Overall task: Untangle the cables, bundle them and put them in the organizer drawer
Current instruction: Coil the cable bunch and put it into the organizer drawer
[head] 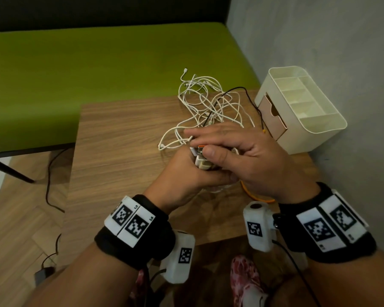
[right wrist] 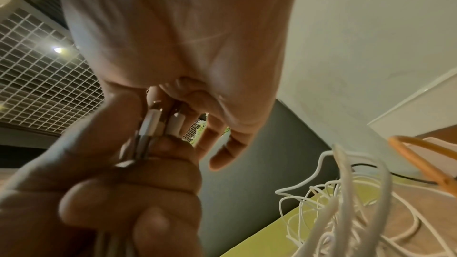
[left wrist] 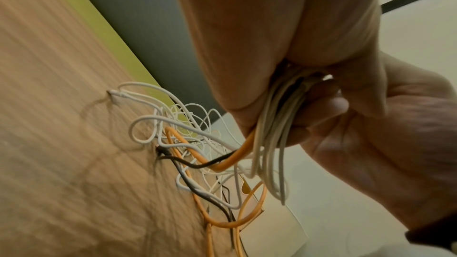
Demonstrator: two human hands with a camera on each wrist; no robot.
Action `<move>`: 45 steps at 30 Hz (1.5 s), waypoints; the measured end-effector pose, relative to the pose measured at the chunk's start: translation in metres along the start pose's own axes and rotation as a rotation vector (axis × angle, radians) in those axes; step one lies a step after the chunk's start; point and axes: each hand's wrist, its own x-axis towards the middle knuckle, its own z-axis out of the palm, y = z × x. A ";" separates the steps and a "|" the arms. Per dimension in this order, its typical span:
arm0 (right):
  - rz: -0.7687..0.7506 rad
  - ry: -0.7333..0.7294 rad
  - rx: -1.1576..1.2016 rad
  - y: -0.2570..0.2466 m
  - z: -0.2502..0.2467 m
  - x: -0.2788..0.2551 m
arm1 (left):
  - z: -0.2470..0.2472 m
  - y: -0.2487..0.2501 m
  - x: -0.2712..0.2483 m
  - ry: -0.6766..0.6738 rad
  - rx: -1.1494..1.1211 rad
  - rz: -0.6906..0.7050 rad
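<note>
the left hand (head: 182,169) is closed in a fist around a bunch of cable ends (head: 201,159), white connectors sticking up out of its top. from the left wrist view, several white strands and an orange cable (left wrist: 230,161) run down out of that fist toward the table. the right hand (head: 242,151) lies over the left, its thumb pressing on the connectors and its fingers stretched forward across them; the right wrist view shows the plugs (right wrist: 158,122) pinched between thumb and fingers. the rest of the cables (head: 208,105) sit in a loose tangle on the wooden table (head: 120,151) just beyond the hands, mostly white with 1 thin black cable (head: 251,100) looping toward the right. the organizer (head: 302,107) stands at the table's right far corner against the grey wall (head: 319,36), cream coloured with open top compartments, and its drawer (head: 273,114) is pulled partly out, facing the tangle. a green cushioned bench (head: 98,74) lies behind the table.
</note>
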 end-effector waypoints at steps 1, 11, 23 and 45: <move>-0.010 0.016 -0.008 0.000 0.000 0.001 | -0.001 0.001 -0.001 -0.007 -0.011 0.004; 0.035 0.035 0.135 0.001 0.000 -0.003 | 0.000 0.002 -0.001 0.005 0.075 0.003; 0.073 0.180 0.436 0.015 -0.020 -0.007 | -0.002 0.003 0.000 0.041 -0.055 -0.020; 0.043 0.021 0.230 0.010 -0.018 -0.012 | 0.008 -0.003 0.001 0.004 0.052 -0.080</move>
